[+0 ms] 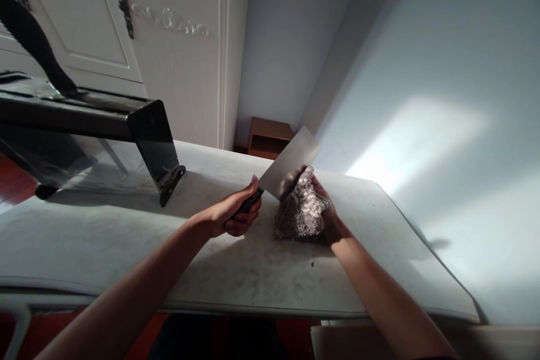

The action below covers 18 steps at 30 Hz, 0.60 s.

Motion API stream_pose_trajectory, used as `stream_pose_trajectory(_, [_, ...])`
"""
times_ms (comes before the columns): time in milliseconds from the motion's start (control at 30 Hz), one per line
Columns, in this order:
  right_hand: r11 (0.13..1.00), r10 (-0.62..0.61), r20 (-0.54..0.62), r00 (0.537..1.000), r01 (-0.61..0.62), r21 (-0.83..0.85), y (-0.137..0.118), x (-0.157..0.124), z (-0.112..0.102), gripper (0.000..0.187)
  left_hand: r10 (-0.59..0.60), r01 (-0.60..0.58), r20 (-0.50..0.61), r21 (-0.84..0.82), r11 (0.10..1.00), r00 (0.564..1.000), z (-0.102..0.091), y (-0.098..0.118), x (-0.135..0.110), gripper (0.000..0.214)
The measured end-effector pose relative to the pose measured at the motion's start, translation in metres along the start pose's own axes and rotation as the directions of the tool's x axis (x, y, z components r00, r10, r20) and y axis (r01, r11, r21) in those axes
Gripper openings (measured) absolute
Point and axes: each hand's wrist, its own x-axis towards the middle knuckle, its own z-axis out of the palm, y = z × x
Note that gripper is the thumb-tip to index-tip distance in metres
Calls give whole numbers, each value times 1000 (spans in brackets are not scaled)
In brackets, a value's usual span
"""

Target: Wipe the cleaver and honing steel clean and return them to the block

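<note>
Grey speckled lump [297,215]: we see it on the table [126,236], right of its middle.
Right hand [329,216]: fingers curled round the lump, pressing it to the table.
Cleaver [291,163]: blade tilted above the table, edge touching the lump's top.
Left hand [236,215]: fist closed on the cleaver's dark handle.
Black frame [147,135]: on the table's far left.
Wooden cabinet [270,138]: we place it beyond the table's far edge.

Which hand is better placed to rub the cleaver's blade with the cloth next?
Right, probably. The right hand presses the bunched cloth against the cleaver; the left hand is closed round its handle, blade tilted up above the table.
</note>
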Motion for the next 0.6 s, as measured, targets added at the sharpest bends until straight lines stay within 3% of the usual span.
stream_pose_trajectory(167, [999, 40, 9, 999, -40, -12, -1, -3, 13, 35, 75, -74, 17, -31, 997, 997, 1, 1, -1, 65])
stream_pose_trajectory(600, [935, 281, 133, 950, -240, -262, -23, -16, 45, 22, 192, -194, -31, -77, 978, 981, 2, 4, -3, 64])
